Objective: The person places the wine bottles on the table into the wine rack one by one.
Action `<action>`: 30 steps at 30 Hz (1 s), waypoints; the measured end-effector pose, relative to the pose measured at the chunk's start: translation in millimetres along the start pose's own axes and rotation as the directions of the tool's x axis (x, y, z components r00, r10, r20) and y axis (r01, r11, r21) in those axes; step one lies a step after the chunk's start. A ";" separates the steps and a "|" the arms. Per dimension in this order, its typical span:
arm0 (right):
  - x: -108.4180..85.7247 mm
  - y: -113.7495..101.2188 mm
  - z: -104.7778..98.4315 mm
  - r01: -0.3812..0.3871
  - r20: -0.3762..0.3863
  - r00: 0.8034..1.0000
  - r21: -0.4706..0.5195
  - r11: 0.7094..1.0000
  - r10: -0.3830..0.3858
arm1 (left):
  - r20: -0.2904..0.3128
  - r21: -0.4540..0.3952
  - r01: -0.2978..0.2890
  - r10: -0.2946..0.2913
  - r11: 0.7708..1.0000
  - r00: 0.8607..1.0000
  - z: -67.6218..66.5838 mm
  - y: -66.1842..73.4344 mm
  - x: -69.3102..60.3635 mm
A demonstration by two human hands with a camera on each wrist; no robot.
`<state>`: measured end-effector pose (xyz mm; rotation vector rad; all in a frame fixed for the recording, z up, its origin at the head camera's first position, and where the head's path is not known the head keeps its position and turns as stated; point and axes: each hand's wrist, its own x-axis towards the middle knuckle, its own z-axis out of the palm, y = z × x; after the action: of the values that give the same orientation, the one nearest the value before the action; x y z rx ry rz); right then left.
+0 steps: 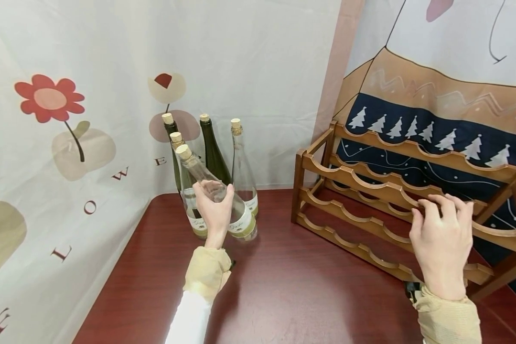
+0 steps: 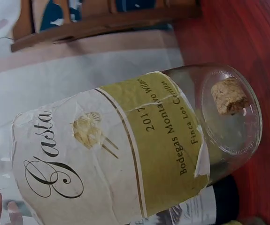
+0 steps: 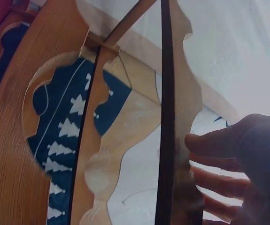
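Observation:
In the head view my left hand [image 1: 214, 208] grips a clear glass wine bottle [image 1: 242, 220] by its upper body. The bottle leans, its corked neck [image 1: 183, 153] pointing up and left. Close up in the left wrist view, the bottle's white and olive label [image 2: 111, 150] reads "Gasta", and a cork [image 2: 228, 96] shows through the glass near the base. My right hand [image 1: 444, 234] holds the top front rail of a wooden wine rack [image 1: 365, 181]; in the right wrist view the thumb [image 3: 210, 143] and fingers meet the rail's edge [image 3: 184, 112].
Several corked bottles stand behind my left hand: a clear one [image 1: 189, 196] at left, a green one [image 1: 215, 153] in the middle, a clear one [image 1: 243, 167] at right. The red-brown table [image 1: 284, 296] meets a printed curtain [image 1: 275, 62] at the back.

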<state>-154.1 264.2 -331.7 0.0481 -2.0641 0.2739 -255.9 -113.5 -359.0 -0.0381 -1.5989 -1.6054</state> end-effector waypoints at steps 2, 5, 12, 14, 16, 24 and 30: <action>0.7 -6.6 4.3 0.013 -0.028 1.000 0.039 0.999 -0.012 | -0.029 -0.053 0.004 -0.006 0.999 1.000 -0.6 4.7 -3.4; 0.5 -18.3 11.7 0.042 -0.034 0.999 0.090 0.995 -0.039 | -0.069 -0.162 0.002 -0.013 0.987 0.997 -1.9 9.6 -8.1; -3.6 -37.0 22.5 0.079 -0.015 0.997 0.111 0.991 -0.078 | -0.117 -0.443 0.040 -0.101 0.896 0.988 -1.7 13.9 -21.1; -4.0 -41.7 25.0 0.103 -0.012 0.995 0.119 0.987 -0.102 | -0.132 -0.490 0.048 -0.129 0.870 0.983 -0.6 16.4 -25.8; -4.7 -48.4 28.5 0.138 -0.011 0.990 0.139 0.981 -0.138 | -0.150 -0.529 0.057 -0.159 0.847 0.976 0.7 18.5 -31.0; -15.4 -80.4 46.1 0.286 0.066 0.946 0.290 0.913 -0.317 | -0.202 -0.548 0.086 -0.231 0.832 0.952 5.9 24.2 -52.0; -26.9 -97.7 52.7 0.318 0.241 0.881 0.337 0.886 -0.408 | -0.208 -0.603 0.109 -0.287 0.790 0.935 8.8 28.1 -62.7</action>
<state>-171.7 155.7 -362.5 0.6970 -2.2510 0.3446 -204.5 -68.3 -369.9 0.0431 -0.8554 -2.1149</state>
